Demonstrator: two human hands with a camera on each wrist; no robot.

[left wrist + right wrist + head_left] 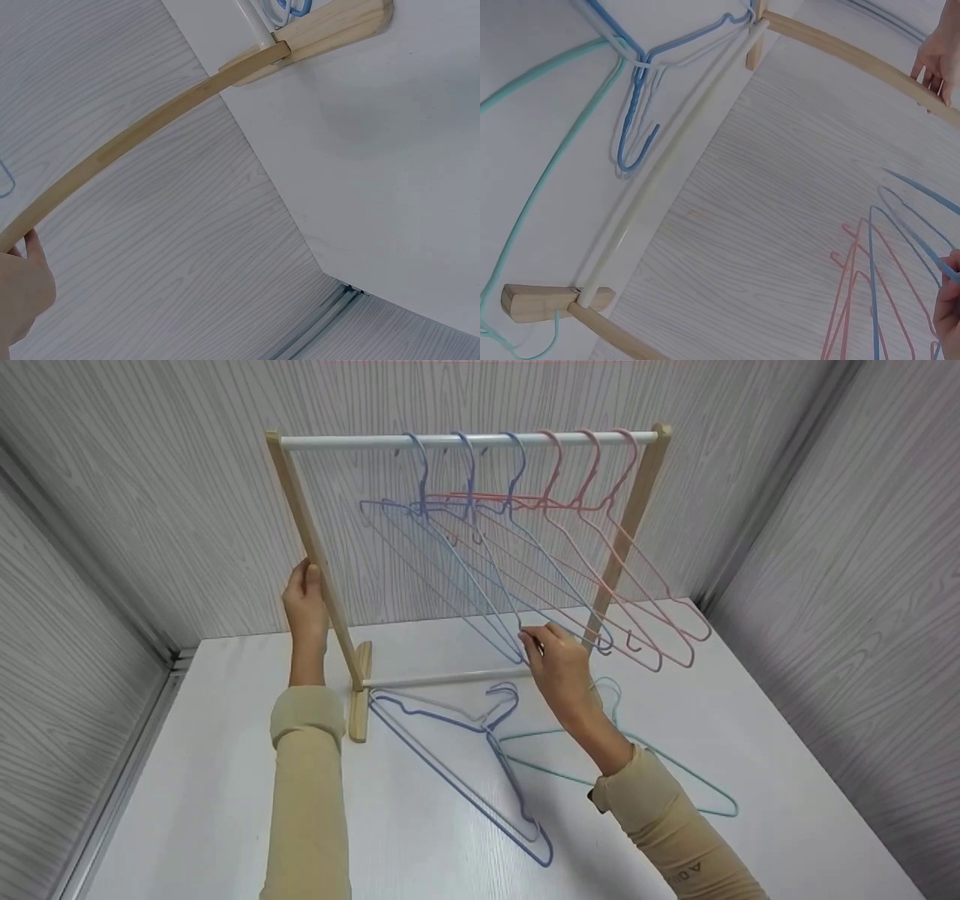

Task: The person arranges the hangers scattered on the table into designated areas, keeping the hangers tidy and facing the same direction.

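Note:
My left hand (305,598) grips the left wooden post (302,510) of a small clothes rack, about halfway up. With thumb and fingers my right hand (559,664) pinches the lower corner of a blue hanger (470,469), whose hook is over the white rail (345,442). More blue hangers hang beside it, and several pink hangers (556,472) hang to the right. In the right wrist view the right hand is partly cut off at the edge, with blue wire between its fingers.
On the white table (225,780) a blue hanger (441,720) and a pale one lie overlapped in front of the rack. A green hanger (694,776) lies to their right, partly under the right forearm. Wood-grain panels (187,495) stand behind and at both sides.

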